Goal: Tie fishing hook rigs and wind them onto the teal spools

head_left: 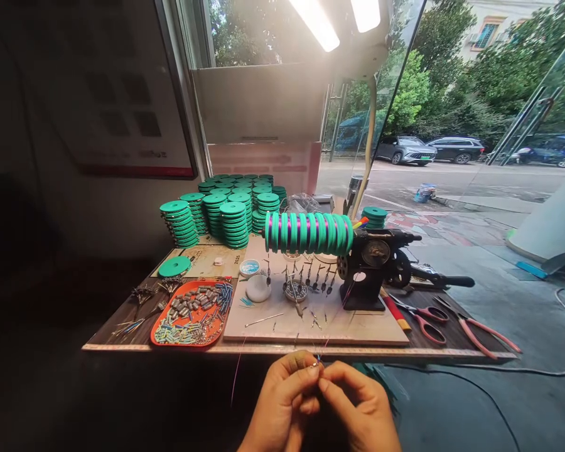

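In the head view, my left hand point(285, 395) and my right hand point(362, 402) meet in front of the table's near edge. Thumb and forefinger of the left are pinched on a fishing line with a tiny metal fitting point(316, 363); a speck of blue shows at the tips. The right fingertips are closed on the same line, right beside the left thumb. A thin purple strand point(236, 376) hangs over the edge to the left. Beyond the hands, green foam spools point(308, 232) wound with purple line sit on a black hand-cranked winder point(365, 270). Several small rigs dangle below them.
An orange tray point(157, 333) of sinkers and small fittings lies left on the table. Stacks of green spools point(235, 220) stand behind. Scissors point(426, 320) and red-handled pliers point(480, 333) lie at the right. A wooden board point(273, 329) carries a dish of small parts point(295, 290).
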A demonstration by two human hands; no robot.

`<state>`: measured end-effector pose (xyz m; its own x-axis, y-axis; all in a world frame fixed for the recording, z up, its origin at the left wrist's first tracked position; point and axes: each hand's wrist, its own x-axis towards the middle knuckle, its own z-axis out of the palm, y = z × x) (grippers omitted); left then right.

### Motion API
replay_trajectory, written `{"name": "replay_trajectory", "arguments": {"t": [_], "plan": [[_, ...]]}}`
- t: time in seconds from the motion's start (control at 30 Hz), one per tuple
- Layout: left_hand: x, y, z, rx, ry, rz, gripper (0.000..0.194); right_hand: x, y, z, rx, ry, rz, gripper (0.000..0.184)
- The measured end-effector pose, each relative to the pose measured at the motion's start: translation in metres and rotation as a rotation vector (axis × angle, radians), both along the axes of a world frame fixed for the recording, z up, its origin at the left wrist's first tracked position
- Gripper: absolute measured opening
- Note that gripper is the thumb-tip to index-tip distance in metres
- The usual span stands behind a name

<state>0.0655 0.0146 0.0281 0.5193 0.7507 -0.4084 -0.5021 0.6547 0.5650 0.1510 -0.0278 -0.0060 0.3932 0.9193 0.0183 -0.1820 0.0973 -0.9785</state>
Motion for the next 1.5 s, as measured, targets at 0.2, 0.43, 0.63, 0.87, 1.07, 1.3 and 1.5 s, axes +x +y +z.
{"name": "replay_trajectory", "arguments": {"t": [0.2,0.43,0.63,0.87,1.07,1.3,1.5], "plan": [[-0.001,0.0,0.001,0.014,0.034,-0.011,0.018,0.014,-0.005,0.009,0.13,-0.316,-0.092,0.015],[-0.001,0.002,-0.003,0.143,0.114,-0.053,0.019,0.03,0.003,0.034,0.171,-0.597,0.06,0.014],[-0.001,0.0,0.004,0.144,0.133,-0.022,0.009,0.032,0.008,0.039,0.092,-0.536,0.132,0.018],[-0.003,0.0,0.007,0.14,0.139,-0.027,0.012,0.037,0.01,0.042,0.059,-0.441,0.214,0.017],[-0.002,0.002,0.0,0.166,0.129,-0.046,0.015,0.038,0.012,0.045,0.073,-0.501,0.256,0.015],[-0.002,0.003,-0.003,0.01,0.042,-0.052,0.019,0.041,0.002,0.028,0.135,-0.572,0.077,0.012],[0.0,0.001,-0.004,-0.005,-0.023,-0.063,0.018,0.022,-0.008,0.014,0.212,-0.586,0.132,0.011]]}}
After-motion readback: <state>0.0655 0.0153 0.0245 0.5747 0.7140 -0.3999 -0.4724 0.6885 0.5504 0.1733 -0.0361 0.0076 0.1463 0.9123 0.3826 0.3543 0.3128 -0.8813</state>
